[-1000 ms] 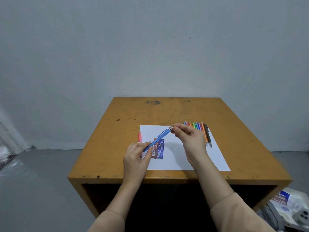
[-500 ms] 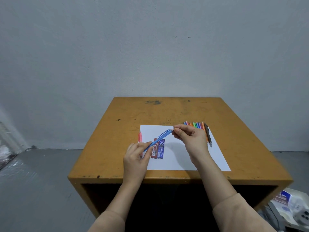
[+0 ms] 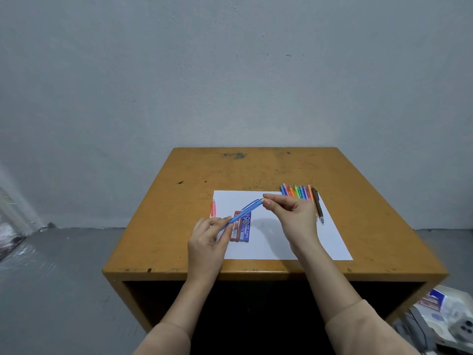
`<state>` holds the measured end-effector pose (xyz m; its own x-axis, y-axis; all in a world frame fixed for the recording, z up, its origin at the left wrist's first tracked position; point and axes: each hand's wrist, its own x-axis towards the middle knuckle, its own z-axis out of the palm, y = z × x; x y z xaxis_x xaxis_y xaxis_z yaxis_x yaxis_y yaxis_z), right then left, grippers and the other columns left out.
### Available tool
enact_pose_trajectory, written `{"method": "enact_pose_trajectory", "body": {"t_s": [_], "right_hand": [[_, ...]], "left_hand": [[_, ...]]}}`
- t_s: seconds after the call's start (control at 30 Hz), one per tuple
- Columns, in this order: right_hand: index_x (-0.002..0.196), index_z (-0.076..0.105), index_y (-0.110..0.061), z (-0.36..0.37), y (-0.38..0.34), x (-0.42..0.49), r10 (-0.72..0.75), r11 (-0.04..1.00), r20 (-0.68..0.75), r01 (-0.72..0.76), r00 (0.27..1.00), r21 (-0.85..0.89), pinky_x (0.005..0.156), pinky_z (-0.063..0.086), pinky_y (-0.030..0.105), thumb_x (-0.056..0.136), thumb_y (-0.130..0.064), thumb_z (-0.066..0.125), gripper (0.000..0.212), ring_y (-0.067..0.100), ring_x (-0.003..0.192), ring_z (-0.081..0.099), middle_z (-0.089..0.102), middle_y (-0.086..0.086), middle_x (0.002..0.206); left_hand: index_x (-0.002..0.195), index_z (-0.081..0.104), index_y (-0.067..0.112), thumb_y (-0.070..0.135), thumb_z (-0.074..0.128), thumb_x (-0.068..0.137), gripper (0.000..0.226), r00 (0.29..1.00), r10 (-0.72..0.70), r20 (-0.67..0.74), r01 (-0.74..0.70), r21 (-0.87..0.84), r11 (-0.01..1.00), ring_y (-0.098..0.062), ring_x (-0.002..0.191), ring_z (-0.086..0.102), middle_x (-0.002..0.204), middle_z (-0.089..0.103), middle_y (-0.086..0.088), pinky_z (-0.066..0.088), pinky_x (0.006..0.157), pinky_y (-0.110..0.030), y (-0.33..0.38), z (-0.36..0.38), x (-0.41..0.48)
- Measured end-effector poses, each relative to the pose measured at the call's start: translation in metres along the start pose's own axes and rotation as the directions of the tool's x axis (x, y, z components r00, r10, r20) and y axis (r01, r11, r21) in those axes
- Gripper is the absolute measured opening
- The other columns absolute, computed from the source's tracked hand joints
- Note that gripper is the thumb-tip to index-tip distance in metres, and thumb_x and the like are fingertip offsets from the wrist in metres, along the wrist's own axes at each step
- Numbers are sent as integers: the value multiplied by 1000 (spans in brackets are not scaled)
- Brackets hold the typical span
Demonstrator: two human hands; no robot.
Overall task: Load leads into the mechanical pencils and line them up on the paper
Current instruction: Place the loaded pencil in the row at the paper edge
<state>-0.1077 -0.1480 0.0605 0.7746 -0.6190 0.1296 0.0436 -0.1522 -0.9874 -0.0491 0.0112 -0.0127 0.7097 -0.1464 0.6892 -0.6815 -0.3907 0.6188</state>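
My left hand (image 3: 207, 239) grips the lower end of a blue mechanical pencil (image 3: 243, 212), which slants up to the right above the white paper (image 3: 276, 242). My right hand (image 3: 291, 213) pinches at the pencil's upper end with thumb and forefinger. Two lead cases, one red and one blue (image 3: 242, 228), lie on the paper under the pencil. A pink pencil (image 3: 213, 208) lies at the paper's left edge. A row of several coloured pencils (image 3: 298, 192) with a dark one (image 3: 317, 203) lies at the paper's far right corner, partly hidden by my right hand.
The paper lies on a worn yellow-brown wooden table (image 3: 230, 170) against a grey wall. On the floor at the lower right are boxes and white items (image 3: 445, 311). Crumpled plastic (image 3: 10, 226) sits on the floor at the far left.
Both hands hold much the same pose. My right hand has shifted slightly at the pencil's upper end; the pencil stays slanted above the lead cases.
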Motion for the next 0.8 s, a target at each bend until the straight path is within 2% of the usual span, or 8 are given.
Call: {"method": "enact_pose_trajectory", "body": {"t_s": [0.27,0.43,0.53,0.67,0.8], "right_hand": [[100,74,-10,-2,3,-2,-52,997,22,53,998,-54,64,49,6,81,-9,73,20,-2,85,64,72,-8,90],[107,72,-15,-9,5,4,-19,999,61,22,998,-39,68,50,10,85,-8,69,24,-1,90,63,71,-10,94],[112,70,-16,-12,11,8,-9,1000,46,10,999,-9,72,52,12,86,-4,67,29,-6,85,64,71,-13,92],[114,69,-13,-13,22,13,29,991,41,-23,999,-134,74,46,10,86,-4,66,29,-3,86,61,71,-1,108],[118,67,-14,-9,33,15,23,938,121,21,992,-345,74,45,13,85,-8,69,34,3,88,59,69,-1,112]], "left_hand": [[97,74,6,-3,76,73,25,1000,-2,-9,2,26,1000,-6,83,51,86,68,-3,38,70,-4,-1,-1,0],[97,75,7,-1,76,75,24,1000,0,0,0,3,1000,-5,83,52,86,68,0,38,70,-3,-1,1,-1],[98,74,6,1,76,76,23,1000,4,15,-4,9,1000,-5,84,52,86,67,2,39,71,-3,0,1,-1],[97,74,5,0,76,75,22,1000,-12,8,12,1,1000,-6,85,54,87,63,11,39,71,-1,2,-1,1],[96,74,5,1,76,75,22,1000,-18,9,18,7,1000,-5,84,55,87,64,10,39,72,-1,3,-1,0]]}}
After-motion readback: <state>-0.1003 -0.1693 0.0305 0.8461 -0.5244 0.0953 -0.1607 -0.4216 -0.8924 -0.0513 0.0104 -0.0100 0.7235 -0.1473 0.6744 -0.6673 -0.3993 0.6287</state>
